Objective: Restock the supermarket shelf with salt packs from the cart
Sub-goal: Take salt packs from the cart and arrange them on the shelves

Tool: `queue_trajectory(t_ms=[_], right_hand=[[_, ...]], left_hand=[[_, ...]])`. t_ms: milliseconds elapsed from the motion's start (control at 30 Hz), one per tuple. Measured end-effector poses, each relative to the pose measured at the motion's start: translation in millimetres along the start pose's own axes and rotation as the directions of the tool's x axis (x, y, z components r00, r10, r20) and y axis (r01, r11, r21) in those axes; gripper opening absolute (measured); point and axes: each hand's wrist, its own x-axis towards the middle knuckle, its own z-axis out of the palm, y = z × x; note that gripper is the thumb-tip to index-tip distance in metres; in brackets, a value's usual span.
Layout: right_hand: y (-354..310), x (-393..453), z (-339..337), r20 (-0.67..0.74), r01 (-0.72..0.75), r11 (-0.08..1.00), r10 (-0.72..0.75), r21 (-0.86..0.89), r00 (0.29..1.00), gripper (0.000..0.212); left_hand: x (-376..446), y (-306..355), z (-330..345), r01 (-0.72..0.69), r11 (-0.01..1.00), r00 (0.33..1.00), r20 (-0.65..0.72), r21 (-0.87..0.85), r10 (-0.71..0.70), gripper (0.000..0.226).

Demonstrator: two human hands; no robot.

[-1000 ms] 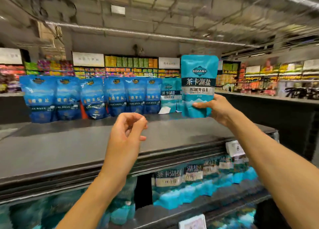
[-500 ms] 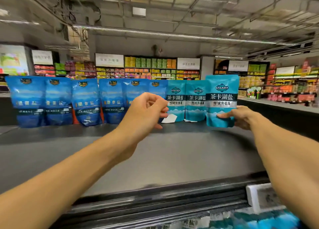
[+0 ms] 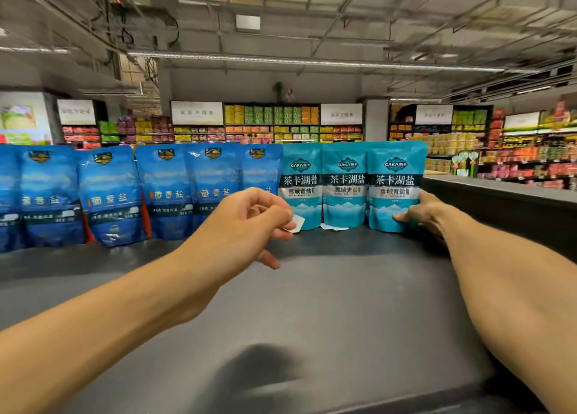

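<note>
Lowered since the earlier frame, the teal salt pack (image 3: 394, 186) now stands upright on the dark shelf top (image 3: 343, 304), at the right end of the row; half a second ago it was tilted slightly and sat a little apart from its neighbours. It touches the second teal pack (image 3: 345, 184), which touches a third teal pack (image 3: 302, 185) to its left.

Labelling: each teal pack carries a "CAKA" logo near the top, a dark band with large white characters "茶卡湖盐", and a pale band reading "雪域青盐". Smaller print below is too fine to read.

Left of the teal group stands a row of dark blue salt packs (image 3: 168, 191), each with a gold crest and gold characters ending in "青盐". One blue pack (image 3: 110, 198) leans, tilted out of line.

Right hand (image 3: 420, 212): the fingers curl round the lower right edge of the teal salt pack, fingertips (image 3: 401, 216) on its front face, the rest of the hand at the pack's side.

Left hand (image 3: 249, 223): held above the shelf top, in front of the blue packs, fingers loosely curled and gripping nothing. It touches no pack.

A small white paper tag (image 3: 298, 224) shows just past the left fingertips, and another white slip (image 3: 332, 226) lies on the shelf at the foot of the teal packs.

Background: store aisles with white signs (image 3: 197, 112), text blurred.
</note>
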Motion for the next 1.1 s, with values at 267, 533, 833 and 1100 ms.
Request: queue_trajectory(t_ms=[267,533,833,1100], right_hand=[[9,21,-7,-0.050,-0.006,0.996,0.002,-0.085,0.999,0.057],[8,1,-12,-0.076,-0.122,0.960,0.106,-0.253,0.991,0.079],[-37,-94,-33,0.010,-0.054,0.954,0.060,-0.296,0.998,0.080],[-51,-247,-51,-0.090,0.229,0.942,-0.257,-0.246,0.962,0.025]], left_hand=[[-2,-7,-5,-0.012,1.000,1.000,-0.022,0.019,0.013,0.009],[-6,-9,-9,0.003,0.999,0.999,-0.050,0.050,-0.001,0.009],[-27,4,-1,-0.008,0.997,0.998,-0.067,0.075,0.013,0.008],[-78,33,24,-0.058,0.994,0.997,0.042,-0.092,0.062,0.008]])
